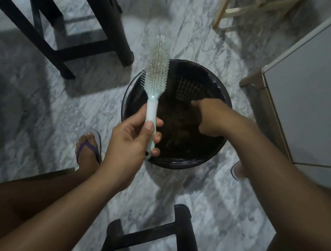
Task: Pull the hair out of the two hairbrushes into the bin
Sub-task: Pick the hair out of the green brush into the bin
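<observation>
A person's left hand (132,140) curled round the handle of a pale blue plastic hairbrush (157,79), bristly head up at twelve o'clock, over the rim of a round black plastic bin (179,164), right hand (208,117) at three o'clock, down inside the bin, grip hidden, cannot tell

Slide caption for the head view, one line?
Left hand holds a pale hairbrush over the black bin while the right hand reaches inside.

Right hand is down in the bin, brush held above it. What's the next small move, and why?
Probably lift the right hand out of the bin and up to the brush head to pinch more hair. The left hand grips the handle over the bin, and pale fuzz shows among the bristles.
</observation>
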